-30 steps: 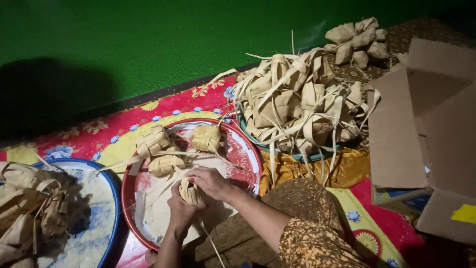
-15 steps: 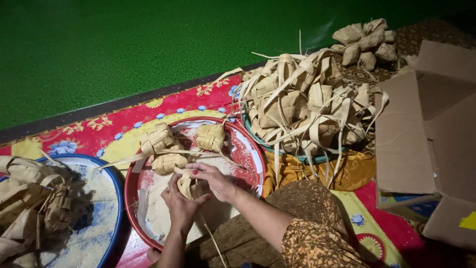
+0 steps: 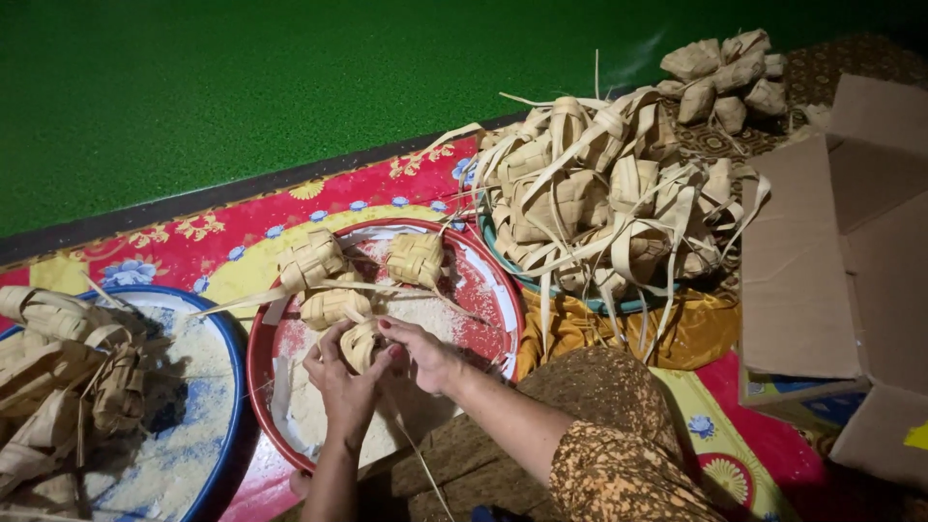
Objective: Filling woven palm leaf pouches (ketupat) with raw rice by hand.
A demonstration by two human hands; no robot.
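We see both hands meeting over the red basin [image 3: 503, 300], which sits on a red and yellow floral mat [image 3: 193, 237] on the floor. The left hand [image 3: 340, 375] and right hand [image 3: 418, 350] share one small woven palm-leaf pouch [image 3: 361, 343]. The pouch sits between the two sets of fingers, pinched from both sides: left fingers [image 3: 327, 340] curl around its left and near side, right fingers [image 3: 391, 329] press on its right and top edge. Fingers narrow, closed on the pouch, not spread. A thin leaf strip [image 3: 420, 459] trails from the hands toward the near edge of the view.

Rice [image 3: 425, 314] lies in the basin under the hands, white and grainy. Three more woven pouches [image 3: 311, 261] lie in the far part of the basin, just beyond the held one, with long leaf tails running left over the rim.

Left of that, a blue-rimmed basin [image 3: 232, 358] holds rice and empty woven casings [image 3: 58, 358] piled at its left side. Far right of the red basin, a teal-rimmed bowl [image 3: 541, 285] is heaped with pouches [image 3: 599, 198] and loose strips. A smaller heap of pouches [image 3: 730, 77] lies farther right on the floor. An open cardboard box [image 3: 802, 271] stands at the right edge. Green carpet [image 3: 242, 87] fills the far side. The right arm wears a brown patterned sleeve [image 3: 628, 474].
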